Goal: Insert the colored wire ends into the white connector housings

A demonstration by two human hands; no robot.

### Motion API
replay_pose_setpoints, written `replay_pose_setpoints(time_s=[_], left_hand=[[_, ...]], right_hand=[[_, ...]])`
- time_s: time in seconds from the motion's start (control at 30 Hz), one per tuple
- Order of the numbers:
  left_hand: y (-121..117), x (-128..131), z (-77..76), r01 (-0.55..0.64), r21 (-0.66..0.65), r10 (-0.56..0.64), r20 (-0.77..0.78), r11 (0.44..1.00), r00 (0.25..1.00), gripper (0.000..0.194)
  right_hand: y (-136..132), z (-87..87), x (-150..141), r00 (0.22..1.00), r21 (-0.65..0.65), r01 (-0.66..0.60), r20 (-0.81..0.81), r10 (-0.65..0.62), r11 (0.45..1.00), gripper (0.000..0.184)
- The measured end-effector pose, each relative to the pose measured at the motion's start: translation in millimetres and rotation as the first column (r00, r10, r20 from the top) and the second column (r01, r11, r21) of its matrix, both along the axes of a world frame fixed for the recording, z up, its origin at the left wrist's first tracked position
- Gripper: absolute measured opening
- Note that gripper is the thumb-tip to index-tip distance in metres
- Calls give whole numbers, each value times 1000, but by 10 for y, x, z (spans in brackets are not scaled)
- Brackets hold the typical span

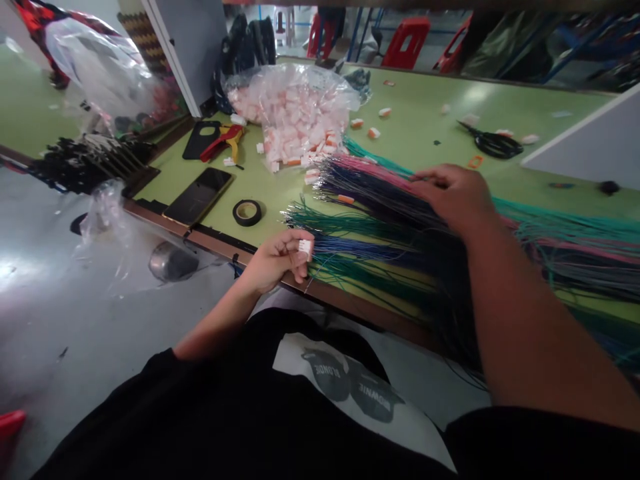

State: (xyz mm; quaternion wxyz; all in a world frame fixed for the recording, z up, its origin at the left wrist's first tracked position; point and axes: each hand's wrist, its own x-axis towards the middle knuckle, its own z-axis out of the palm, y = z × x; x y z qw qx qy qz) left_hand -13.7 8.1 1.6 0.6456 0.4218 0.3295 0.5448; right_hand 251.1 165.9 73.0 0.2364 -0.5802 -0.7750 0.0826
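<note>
Near the table's front edge, my left hand [284,259] pinches a small white connector housing [305,248] between thumb and fingers. A thin blue wire [320,267] seems to run from the housing. My right hand [455,197] rests over the pink wires [367,170], its thumb and forefinger closed near them; whether a single wire is in the pinch I cannot make out. Grey and black wires [380,200] with metal terminals at their tips lie beneath it. Closer to me are bundles of green wires [345,220] and blue wires [360,248].
A clear bag of white and orange connector housings [305,113] sits behind the wires. To the left are black tape [247,213], a phone [199,197] and a red-yellow hand tool [223,141]. Black scissors [495,143] lie at the back right, among loose housings.
</note>
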Motion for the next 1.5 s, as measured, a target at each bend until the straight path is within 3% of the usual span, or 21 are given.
replay_pose_setpoints(time_s=[0.03,0.1,0.2,0.3,0.37,0.43,0.6,0.77,1.0,1.27,1.5], left_hand=[[1,0,-5,0,8,0,5,1000,1000,36],[2,-2,-14,2,22,-2,13,1000,1000,35],[3,-8,-22,8,28,-8,6,1000,1000,34],[4,-13,-21,15,25,-14,-8,1000,1000,34],[5,-13,-13,14,23,-14,-6,1000,1000,34],[5,-9,-4,12,18,-12,-6,1000,1000,34],[3,-3,11,6,20,-5,-17,1000,1000,35],[-1,-5,14,15,26,-15,-8,1000,1000,33],[-5,-5,9,14,27,-14,4,1000,1000,35],[-19,6,41,1,7,-1,-2,1000,1000,32],[-24,8,87,7,-8,-7,-10,1000,1000,33]], right_hand=[[-57,59,-24,992,-45,-16,125,21,999,17],[-187,198,-79,961,-84,112,261,-87,990,15],[-373,371,-139,966,-37,193,183,-184,980,19],[-498,387,-155,997,-205,-30,-71,16,978,21],[-548,306,-169,959,-307,-249,-211,189,919,23],[-589,192,-204,904,-328,-399,-300,306,856,24],[-744,-7,-373,869,-258,-468,-310,387,845,27],[-915,-64,-544,862,-154,-487,-242,445,860,22],[-992,-101,-725,824,-81,-562,-148,548,823,24],[-1028,-146,-707,847,-51,-514,-187,497,856,13],[-1097,-248,-775,896,149,-443,30,443,884,15]])
